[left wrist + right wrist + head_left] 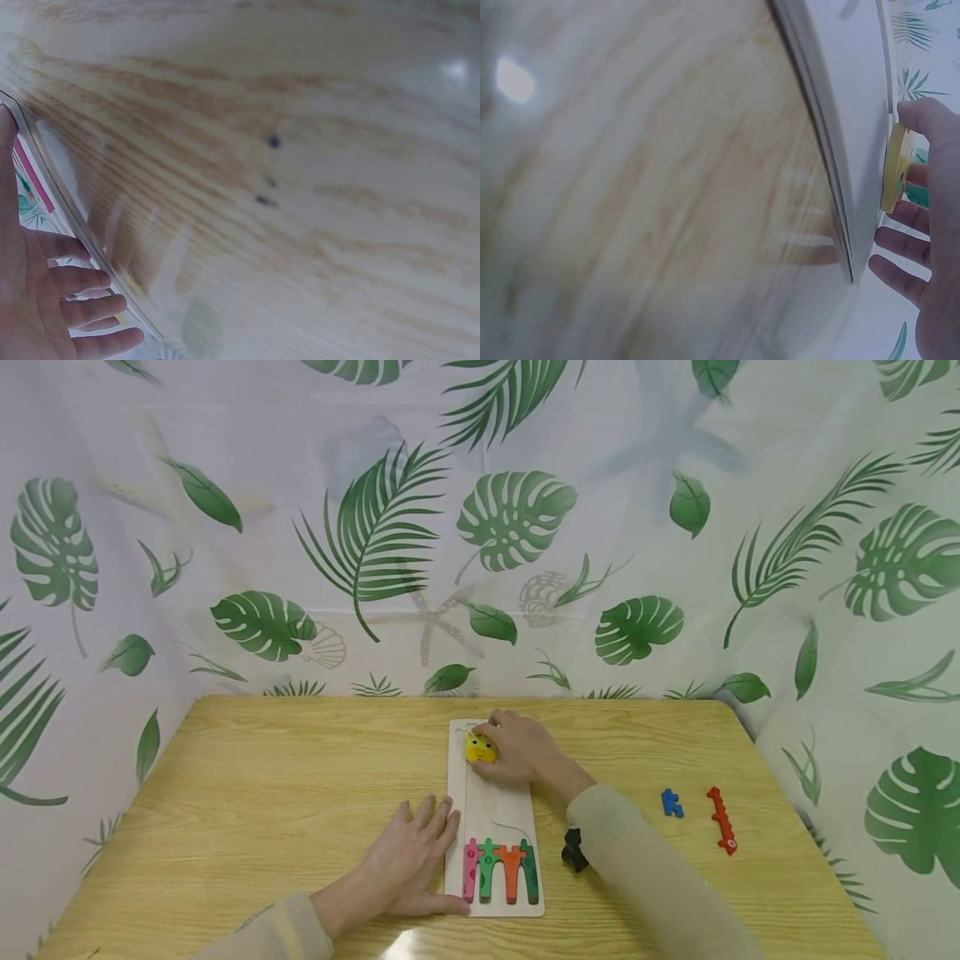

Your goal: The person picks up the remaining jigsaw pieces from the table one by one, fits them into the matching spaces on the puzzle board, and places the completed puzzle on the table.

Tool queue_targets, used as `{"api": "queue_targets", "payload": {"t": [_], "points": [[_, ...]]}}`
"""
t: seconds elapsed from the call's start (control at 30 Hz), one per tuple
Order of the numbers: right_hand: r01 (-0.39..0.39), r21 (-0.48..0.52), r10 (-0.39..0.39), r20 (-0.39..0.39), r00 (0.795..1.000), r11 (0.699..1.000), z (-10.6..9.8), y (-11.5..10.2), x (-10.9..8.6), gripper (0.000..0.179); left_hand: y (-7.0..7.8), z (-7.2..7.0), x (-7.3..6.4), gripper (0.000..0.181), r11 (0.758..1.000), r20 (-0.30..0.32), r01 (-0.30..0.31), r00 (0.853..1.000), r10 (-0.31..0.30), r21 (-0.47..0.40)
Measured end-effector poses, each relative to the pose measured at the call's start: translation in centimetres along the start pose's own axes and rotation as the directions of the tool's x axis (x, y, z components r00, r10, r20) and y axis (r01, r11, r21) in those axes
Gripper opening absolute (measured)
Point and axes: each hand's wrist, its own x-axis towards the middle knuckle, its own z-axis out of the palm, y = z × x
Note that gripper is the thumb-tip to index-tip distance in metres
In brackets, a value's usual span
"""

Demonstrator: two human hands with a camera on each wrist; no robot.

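My right hand pinches a yellow animal-head puzzle piece at the far end of the pale puzzle board. In the right wrist view, the yellow piece stands between thumb and fingers, close over the board. Spread along the board's left edge, my left hand has its fingers straight and its thumb at the near corner. Pink, green, orange and dark green leg-shaped pieces sit side by side at the board's near end.
Right of the board, a black piece lies partly behind my right sleeve. Farther right on the wooden table are a small blue piece and a long red piece. A leaf-print sheet hangs behind the table.
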Motion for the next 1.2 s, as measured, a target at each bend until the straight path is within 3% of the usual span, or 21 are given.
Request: {"api": "queue_targets", "payload": {"t": [1.2], "points": [[0.051, -0.019, -0.051, 0.002, 0.999, 0.999, 0.4, 0.1, 1.7, 0.061, 0.1, 0.3, 0.0, 0.124, 1.000, -0.011, 0.000, 1.000, 0.000, -0.002]]}}
